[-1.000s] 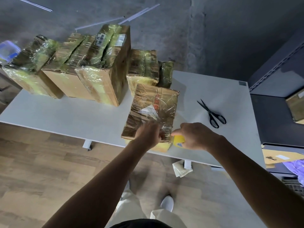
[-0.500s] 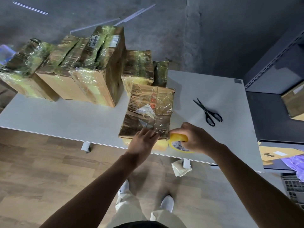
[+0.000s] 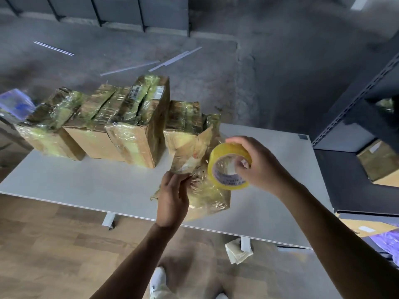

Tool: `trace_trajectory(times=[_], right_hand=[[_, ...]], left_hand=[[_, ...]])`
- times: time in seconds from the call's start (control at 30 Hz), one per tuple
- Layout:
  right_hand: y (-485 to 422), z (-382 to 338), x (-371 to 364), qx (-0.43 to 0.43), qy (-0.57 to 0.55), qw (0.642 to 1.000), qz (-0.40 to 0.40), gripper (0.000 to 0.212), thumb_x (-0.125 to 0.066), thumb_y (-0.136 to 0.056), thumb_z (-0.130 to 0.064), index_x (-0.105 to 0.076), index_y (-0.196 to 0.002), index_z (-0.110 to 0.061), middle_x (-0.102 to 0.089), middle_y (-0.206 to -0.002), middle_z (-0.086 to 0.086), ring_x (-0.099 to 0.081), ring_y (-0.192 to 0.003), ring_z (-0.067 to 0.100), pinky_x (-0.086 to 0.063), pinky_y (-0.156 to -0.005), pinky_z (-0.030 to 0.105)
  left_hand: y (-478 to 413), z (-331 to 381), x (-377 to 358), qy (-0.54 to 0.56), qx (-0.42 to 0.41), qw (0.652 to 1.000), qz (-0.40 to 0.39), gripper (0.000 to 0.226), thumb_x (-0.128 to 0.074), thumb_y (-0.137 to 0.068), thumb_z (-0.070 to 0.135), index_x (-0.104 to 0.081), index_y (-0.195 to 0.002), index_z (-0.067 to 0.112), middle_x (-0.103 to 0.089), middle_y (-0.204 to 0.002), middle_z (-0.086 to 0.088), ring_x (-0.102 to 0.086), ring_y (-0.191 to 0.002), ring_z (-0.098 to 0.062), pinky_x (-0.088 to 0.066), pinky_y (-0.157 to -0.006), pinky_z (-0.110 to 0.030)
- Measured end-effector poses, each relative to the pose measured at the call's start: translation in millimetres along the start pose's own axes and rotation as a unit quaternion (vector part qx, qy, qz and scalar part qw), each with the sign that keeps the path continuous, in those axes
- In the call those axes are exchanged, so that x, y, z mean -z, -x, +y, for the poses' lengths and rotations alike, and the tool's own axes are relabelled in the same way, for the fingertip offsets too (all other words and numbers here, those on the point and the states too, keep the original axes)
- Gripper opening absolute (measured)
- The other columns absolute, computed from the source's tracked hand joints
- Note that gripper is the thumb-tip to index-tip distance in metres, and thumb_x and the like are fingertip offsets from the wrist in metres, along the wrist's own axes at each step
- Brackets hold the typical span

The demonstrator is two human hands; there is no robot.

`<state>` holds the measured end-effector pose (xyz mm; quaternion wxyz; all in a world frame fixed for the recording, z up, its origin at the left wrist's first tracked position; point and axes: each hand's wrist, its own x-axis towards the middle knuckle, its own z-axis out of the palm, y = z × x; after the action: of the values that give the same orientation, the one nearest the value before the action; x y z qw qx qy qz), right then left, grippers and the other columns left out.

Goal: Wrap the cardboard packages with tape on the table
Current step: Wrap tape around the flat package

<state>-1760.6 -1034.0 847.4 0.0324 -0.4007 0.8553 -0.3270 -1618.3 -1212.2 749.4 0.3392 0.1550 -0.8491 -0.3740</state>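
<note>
your right hand (image 3: 259, 167) grips the yellow tape roll (image 3: 228, 169), raised at 2 o'clock of the package (image 3: 207, 197), which lies tilted by the table (image 3: 86, 182) edge at 6 o'clock. your left hand (image 3: 172, 199) holds its 9 o'clock side. pin it firmly, pull the tape taut and lay each band flat.

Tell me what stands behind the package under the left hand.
A shorter taped package stands behind the held package, a darker wrapped one beside it. The tape roll hides the table there.
</note>
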Motion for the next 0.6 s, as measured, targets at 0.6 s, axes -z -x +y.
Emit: trace_trajectory(times=[0.6], right_hand=[[-3, -26, -21, 0.040, 0.353, 0.903, -0.243, 0.054, -0.055, -0.094, -0.031, -0.035, -0.142, -0.048, -0.043, -0.106, 0.000, -0.034, -0.075, 0.016, -0.033, -0.072, 0.028]], left_hand=[[38, -46, 25, -0.047, 0.016, 0.990, -0.133, 0.046, -0.041, -0.092, 0.017, -0.034, -0.138, 0.019, -0.051, -0.095, -0.010, -0.053, -0.076, -0.024, -0.046, -0.068, -0.033]])
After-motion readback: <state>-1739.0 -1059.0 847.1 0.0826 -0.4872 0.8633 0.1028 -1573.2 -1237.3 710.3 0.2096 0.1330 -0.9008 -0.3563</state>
